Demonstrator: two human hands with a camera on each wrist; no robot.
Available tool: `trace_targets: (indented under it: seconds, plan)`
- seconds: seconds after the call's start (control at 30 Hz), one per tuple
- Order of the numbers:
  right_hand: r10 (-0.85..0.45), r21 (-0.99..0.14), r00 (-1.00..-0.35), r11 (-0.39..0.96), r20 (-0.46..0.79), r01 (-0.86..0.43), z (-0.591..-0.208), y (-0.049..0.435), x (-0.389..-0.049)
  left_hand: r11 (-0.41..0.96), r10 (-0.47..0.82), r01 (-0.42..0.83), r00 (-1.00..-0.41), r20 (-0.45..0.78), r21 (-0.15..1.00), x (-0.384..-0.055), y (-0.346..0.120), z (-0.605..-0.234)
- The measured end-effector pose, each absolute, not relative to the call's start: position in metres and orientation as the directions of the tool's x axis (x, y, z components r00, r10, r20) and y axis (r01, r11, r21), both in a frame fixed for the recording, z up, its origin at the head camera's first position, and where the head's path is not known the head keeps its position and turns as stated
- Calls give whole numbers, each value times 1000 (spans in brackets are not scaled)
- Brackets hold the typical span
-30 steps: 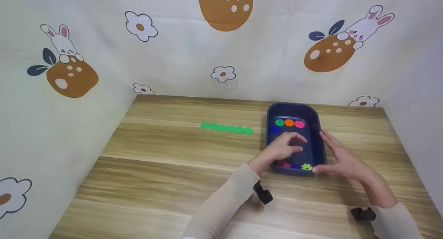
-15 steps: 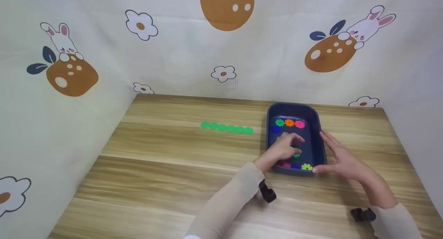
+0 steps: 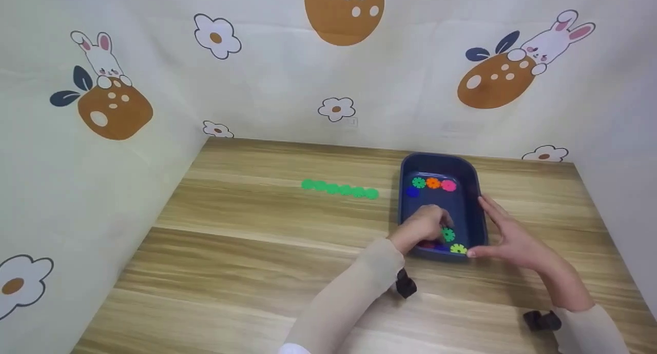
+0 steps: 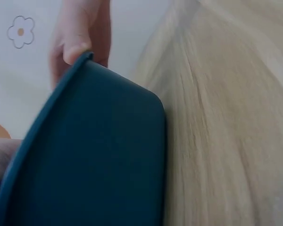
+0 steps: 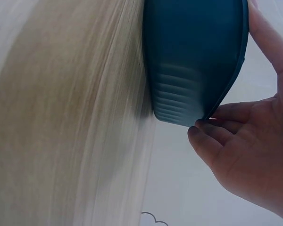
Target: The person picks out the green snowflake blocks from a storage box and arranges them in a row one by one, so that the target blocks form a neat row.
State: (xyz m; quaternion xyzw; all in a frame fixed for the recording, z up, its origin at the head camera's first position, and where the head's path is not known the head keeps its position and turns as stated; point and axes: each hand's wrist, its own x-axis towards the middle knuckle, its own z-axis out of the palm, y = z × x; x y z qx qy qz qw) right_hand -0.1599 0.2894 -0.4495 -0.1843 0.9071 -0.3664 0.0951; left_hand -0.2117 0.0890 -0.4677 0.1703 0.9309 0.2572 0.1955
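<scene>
My left hand (image 3: pixel 425 223) reaches down into the dark blue plastic tray (image 3: pixel 466 205), its fingers pointing at the floor. A green notched snowflake disc (image 3: pixel 448 234) shows right at the fingertips; I cannot tell whether they pinch it. In the left wrist view only a bit of that hand (image 4: pixel 0 157) shows, beyond the tray wall (image 4: pixel 99 150). My right hand (image 3: pixel 518 241) holds the tray's near right corner, thumb at the front and fingers along the right side. The right wrist view shows this hand (image 5: pixel 250 141) at the tray's rim.
Inside the tray lie green (image 3: pixel 419 182), orange (image 3: pixel 433 182), pink (image 3: pixel 448 185), blue (image 3: pixel 412 192) and yellow-green discs (image 3: pixel 458 249). Left of it, a row of joined green discs (image 3: pixel 339 189) lies on the wooden table (image 3: pixel 246 251). A printed cloth (image 3: pixel 277 72) stands behind.
My left hand has shifted toward the tray's near end and its fingers have lowered beside the green disc, now more exposed. The right hand keeps its place. The head view has shifted slightly.
</scene>
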Motion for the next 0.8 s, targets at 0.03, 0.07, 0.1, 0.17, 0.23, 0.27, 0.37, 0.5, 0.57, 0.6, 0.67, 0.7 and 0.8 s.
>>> trace_targets:
  seconds: [0.03,0.07,0.1,0.17,0.23,0.27,0.37,0.5,0.57,0.6,0.67,0.7,0.8]
  plan:
    - [-404,-701,-914,664,-41,-262,-450,289,-160,821,412,227,-870,-269,524,-212,90,-468]
    - [-403,-702,-914,664,-44,-259,-450,289,-160,832,409,240,-874,-261,500,-212,91,-469]
    - [-403,-701,-914,665,-47,-257,-450,289,-160,839,409,253,-877,-252,482,-213,91,-470]
    - [-403,-699,-914,667,-47,-258,-450,289,-160,847,413,277,-880,-234,455,-213,92,-471]
    - [-402,-700,-914,666,-47,-257,-450,289,-160,847,425,300,-878,-220,438,-212,92,-471]
    - [-401,-699,-915,668,-48,-256,-449,289,-160,845,433,313,-876,-212,433,-212,92,-471]
    - [-397,-700,-916,668,-49,-252,-450,289,-160,839,461,355,-866,-192,412,-210,92,-470]
    - [-391,-700,-919,671,-55,-244,-451,289,-160,828,497,401,-849,-179,392,-209,93,-470]
    - [-389,-699,-920,673,-57,-242,-451,289,-161,822,500,394,-846,-188,412,-210,93,-469]
    - [-389,-697,-920,675,-56,-243,-451,289,-161,817,500,386,-844,-194,429,-211,94,-469]
    - [-388,-694,-920,678,-56,-244,-450,290,-161,806,491,350,-845,-210,477,-212,93,-468]
    - [-387,-692,-920,680,-58,-243,-450,290,-161,800,486,333,-847,-216,499,-212,93,-468]
    - [-387,-689,-920,683,-59,-243,-450,290,-161,775,480,300,-851,-211,556,-211,92,-467]
